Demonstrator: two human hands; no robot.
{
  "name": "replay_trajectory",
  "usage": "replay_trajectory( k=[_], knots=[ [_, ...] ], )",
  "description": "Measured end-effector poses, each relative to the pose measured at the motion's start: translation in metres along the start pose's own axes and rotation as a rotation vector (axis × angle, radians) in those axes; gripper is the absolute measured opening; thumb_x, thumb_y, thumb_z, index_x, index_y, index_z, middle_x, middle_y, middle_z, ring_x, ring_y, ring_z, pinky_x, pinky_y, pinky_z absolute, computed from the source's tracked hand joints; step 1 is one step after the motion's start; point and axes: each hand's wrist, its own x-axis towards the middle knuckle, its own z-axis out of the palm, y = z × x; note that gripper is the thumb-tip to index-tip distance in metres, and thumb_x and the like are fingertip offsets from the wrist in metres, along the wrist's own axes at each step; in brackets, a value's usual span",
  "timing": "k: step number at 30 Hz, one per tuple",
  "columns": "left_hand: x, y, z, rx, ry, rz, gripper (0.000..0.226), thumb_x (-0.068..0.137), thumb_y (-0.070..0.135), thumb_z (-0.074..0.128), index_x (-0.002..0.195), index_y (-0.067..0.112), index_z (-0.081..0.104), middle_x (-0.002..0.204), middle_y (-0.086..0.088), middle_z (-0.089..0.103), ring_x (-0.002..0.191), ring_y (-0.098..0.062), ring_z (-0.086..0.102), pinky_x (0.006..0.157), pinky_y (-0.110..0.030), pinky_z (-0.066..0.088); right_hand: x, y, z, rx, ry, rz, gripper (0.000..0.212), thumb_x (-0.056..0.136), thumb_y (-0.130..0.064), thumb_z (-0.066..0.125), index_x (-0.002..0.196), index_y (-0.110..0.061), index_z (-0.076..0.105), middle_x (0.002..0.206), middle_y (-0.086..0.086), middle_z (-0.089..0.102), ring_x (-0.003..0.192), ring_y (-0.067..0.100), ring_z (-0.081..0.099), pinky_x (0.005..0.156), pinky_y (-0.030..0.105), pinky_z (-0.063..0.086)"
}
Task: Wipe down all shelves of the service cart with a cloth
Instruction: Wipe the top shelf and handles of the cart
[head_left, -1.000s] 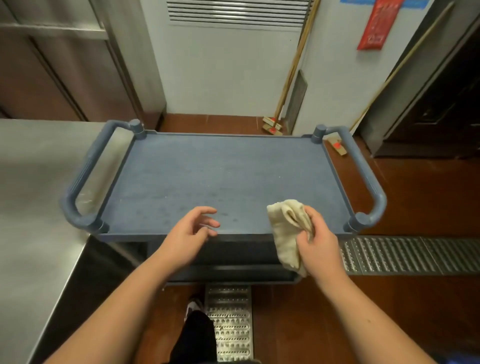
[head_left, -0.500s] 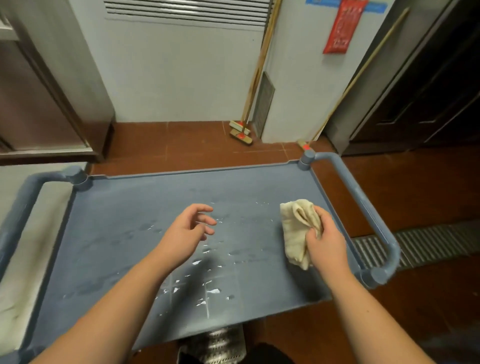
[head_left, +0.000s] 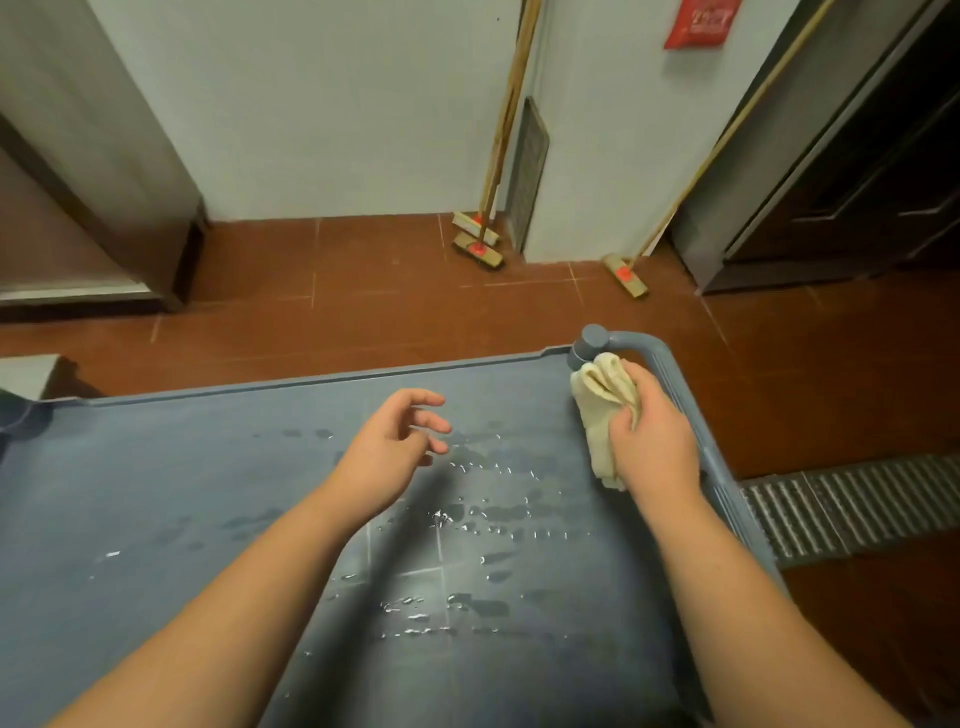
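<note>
The blue-grey service cart's top shelf (head_left: 182, 493) fills the lower half of the head view, with water droplets and damp patches near its middle. My right hand (head_left: 649, 436) is shut on a bunched cream cloth (head_left: 597, 400) at the shelf's far right corner, beside the corner post of the right handle (head_left: 670, 364). My left hand (head_left: 395, 447) hovers over the middle of the shelf, fingers apart, holding nothing. The lower shelves are hidden under the top one.
Red tiled floor lies beyond the cart. Two brooms (head_left: 480, 241) lean in the wall corner, and a third broom (head_left: 626, 273) leans by a dark door at the right. A metal floor drain grate (head_left: 852, 504) runs right of the cart. A steel cabinet (head_left: 93, 218) stands at left.
My view has moved closer over the top shelf. My right hand carried the cloth from the shelf's near right edge to its far right corner. My left hand stayed open over the middle.
</note>
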Motion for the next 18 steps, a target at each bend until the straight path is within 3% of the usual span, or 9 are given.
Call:
replay_trajectory(
  k=[6, 11, 15, 18],
  knots=[
    [0.046, 0.006, 0.034, -0.025, 0.051, -0.032, 0.043, 0.088, -0.014, 0.031, 0.117, 0.011, 0.052, 0.094, -0.007, 0.061, 0.071, -0.014, 0.063, 0.07, -0.025, 0.053, 0.056, 0.01, 0.04, -0.063, 0.045, -0.136, 0.057, 0.095, -0.009, 0.049, 0.145, -0.037, 0.048, 0.136, -0.005, 0.059, 0.117, 0.027, 0.058, 0.087, 0.038, 0.047],
    [0.072, -0.006, 0.047, -0.025, 0.091, -0.065, 0.044, 0.087, -0.014, 0.031, 0.114, 0.012, 0.052, 0.093, -0.005, 0.061, 0.071, -0.015, 0.062, 0.071, -0.03, 0.05, 0.062, 0.021, 0.102, -0.112, -0.301, -0.246, 0.048, 0.101, -0.036, 0.049, 0.147, -0.024, 0.049, 0.149, -0.001, 0.051, 0.137, 0.024, 0.043, 0.111, 0.039, 0.036],
    [0.073, -0.019, 0.045, -0.006, 0.096, -0.101, 0.045, 0.085, -0.016, 0.031, 0.115, 0.01, 0.052, 0.093, -0.006, 0.061, 0.069, -0.012, 0.062, 0.067, -0.021, 0.05, 0.062, 0.028, 0.119, -0.087, -0.153, -0.34, 0.049, 0.098, -0.032, 0.032, 0.131, -0.015, 0.064, 0.138, 0.003, 0.062, 0.134, 0.026, 0.049, 0.113, 0.041, 0.036],
    [0.072, -0.028, 0.038, -0.009, 0.118, -0.131, 0.045, 0.085, -0.016, 0.031, 0.112, 0.013, 0.053, 0.093, -0.006, 0.061, 0.069, -0.013, 0.063, 0.065, -0.017, 0.049, 0.081, 0.029, 0.129, -0.289, -0.287, -0.429, 0.052, 0.098, -0.033, 0.034, 0.149, -0.027, 0.045, 0.16, -0.001, 0.037, 0.151, 0.023, 0.024, 0.125, 0.047, 0.009]
  ],
)
